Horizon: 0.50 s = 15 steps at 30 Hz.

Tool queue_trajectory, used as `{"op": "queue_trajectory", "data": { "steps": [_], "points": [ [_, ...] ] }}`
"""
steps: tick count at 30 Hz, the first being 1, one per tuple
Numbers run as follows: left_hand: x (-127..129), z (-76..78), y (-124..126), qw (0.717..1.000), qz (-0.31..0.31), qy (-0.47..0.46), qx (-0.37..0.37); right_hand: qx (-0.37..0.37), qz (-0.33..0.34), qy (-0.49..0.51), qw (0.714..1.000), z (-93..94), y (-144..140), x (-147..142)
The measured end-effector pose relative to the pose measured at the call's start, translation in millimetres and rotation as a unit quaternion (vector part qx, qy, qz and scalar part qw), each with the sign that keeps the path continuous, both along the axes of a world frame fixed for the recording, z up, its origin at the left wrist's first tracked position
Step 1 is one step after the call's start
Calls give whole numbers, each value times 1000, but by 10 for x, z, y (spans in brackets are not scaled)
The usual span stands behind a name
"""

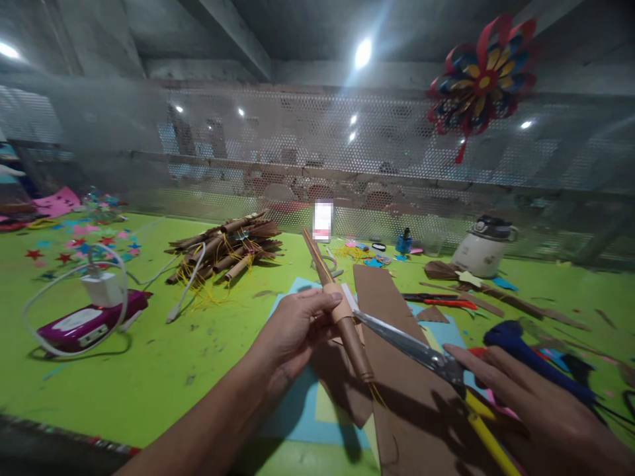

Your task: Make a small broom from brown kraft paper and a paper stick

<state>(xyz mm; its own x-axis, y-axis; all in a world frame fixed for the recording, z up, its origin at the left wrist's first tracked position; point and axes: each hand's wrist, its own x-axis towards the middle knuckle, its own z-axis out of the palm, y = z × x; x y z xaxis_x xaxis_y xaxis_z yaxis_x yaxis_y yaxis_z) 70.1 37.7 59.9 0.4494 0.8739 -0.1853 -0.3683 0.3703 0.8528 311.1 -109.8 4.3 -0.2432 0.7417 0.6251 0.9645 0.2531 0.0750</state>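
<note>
My left hand (pixel 302 317) is closed around a rolled brown paper tube (pixel 356 347), thumb on the tan band (pixel 341 303) wrapped about it. Yellow string trails from the tube's near end. My right hand (pixel 530 396) holds a pair of scissors (pixel 411 344); its fingers are partly blurred and the grip is partly hidden. The scissors' blades look closed, and their tip meets a small white strip (pixel 350 297) beside the band. Beneath lie a long brown card strip (pixel 380 291) and light blue paper (pixel 295 423).
A pile of brown paper rolls (pixel 233 248) with yellow strings lies left of centre. At far left sit a purple power strip (pixel 94 324) with a white charger, and scattered paper stars (pixel 64 258). A red-and-black cutter (pixel 441 301), blue-handled tool (pixel 516 337) and flask (pixel 481 248) stand right.
</note>
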Motion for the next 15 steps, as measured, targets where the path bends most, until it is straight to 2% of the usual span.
{"op": "queue_trajectory", "data": {
  "steps": [10,15],
  "points": [
    [8,-10,7,999,-4,-20,-44,3,14,28,1000,-128,-8,73],
    [15,-20,15,999,14,0,-33,-8,-33,35,999,-185,-52,128]
  ]
}}
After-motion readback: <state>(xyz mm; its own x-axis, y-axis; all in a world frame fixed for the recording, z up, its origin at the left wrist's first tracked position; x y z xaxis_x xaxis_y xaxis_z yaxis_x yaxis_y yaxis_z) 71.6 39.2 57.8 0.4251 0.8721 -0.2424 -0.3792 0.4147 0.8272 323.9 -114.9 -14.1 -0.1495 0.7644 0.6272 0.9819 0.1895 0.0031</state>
